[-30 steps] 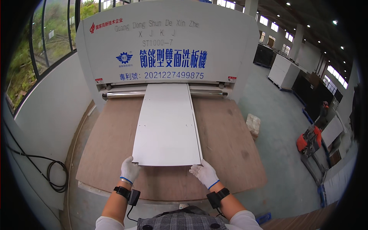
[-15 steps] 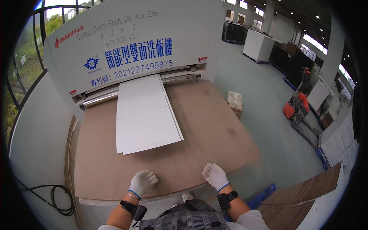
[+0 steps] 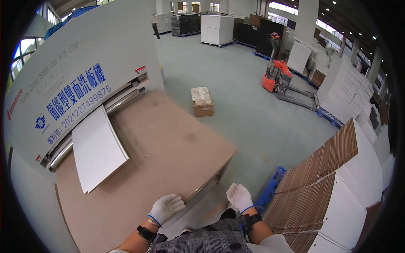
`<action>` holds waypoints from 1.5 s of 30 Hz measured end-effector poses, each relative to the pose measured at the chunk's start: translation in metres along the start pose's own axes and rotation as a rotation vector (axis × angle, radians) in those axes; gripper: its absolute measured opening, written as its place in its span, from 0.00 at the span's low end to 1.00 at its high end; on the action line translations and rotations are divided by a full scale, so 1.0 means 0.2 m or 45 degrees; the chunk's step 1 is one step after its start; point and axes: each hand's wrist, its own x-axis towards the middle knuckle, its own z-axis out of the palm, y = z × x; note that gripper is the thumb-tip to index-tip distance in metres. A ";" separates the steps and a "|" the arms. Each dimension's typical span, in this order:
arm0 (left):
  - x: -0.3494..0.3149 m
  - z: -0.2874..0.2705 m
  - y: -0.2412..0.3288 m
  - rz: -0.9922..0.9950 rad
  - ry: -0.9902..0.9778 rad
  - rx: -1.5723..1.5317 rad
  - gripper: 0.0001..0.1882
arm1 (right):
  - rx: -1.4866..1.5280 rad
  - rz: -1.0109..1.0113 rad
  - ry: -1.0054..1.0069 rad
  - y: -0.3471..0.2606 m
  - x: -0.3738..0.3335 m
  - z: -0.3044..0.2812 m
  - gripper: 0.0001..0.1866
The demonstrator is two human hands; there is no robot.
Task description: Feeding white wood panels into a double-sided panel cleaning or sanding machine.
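My left hand (image 3: 167, 208), in a white knit glove, hovers by the near edge of the brown board-topped table (image 3: 168, 147), fingers stretched out and holding nothing. Past that edge, my right hand (image 3: 239, 197) is gloved too, its palm partly turned up and its fingers loosely bent apart around nothing. A white panel (image 3: 99, 152) sticks out from the metal roller (image 3: 124, 102) of the large white machine (image 3: 109, 46) and reaches over the table. Neither hand touches it. To my right stands a stack of panels (image 3: 303, 202) with brown edges and white faces.
A blue pallet (image 3: 270, 192) shows beside the stack. On the greenish floor (image 3: 236, 122) sits a small carton (image 3: 203, 110) with wrapped pieces on top. Beyond are a red pallet truck (image 3: 277, 76), a white stack (image 3: 344, 90) and wrapped loads (image 3: 217, 29).
My view has swung to the right, so the machine and panel appear further left and more of the right-hand stack shows. My hands are nearer the table's right corner, still empty.
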 end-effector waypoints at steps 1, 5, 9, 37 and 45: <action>0.06 0.09 -0.03 -0.020 0.006 0.039 0.17 | 0.040 -0.038 -0.026 -0.09 0.02 -0.05 0.16; 0.39 0.44 -0.16 -0.118 -0.041 0.146 0.20 | 0.153 -0.160 -0.080 -0.55 0.14 -0.17 0.17; 0.71 0.88 -0.29 -0.155 0.007 0.208 0.21 | 0.192 -0.271 0.078 -1.10 0.29 -0.16 0.17; 2.23 1.02 -0.34 0.251 -0.076 1.712 0.27 | 0.729 -0.245 -0.087 -2.24 0.48 -0.65 0.12; 1.99 1.14 -0.23 -0.242 -0.148 0.103 0.20 | 0.315 -0.276 -0.141 -2.18 0.75 -0.36 0.13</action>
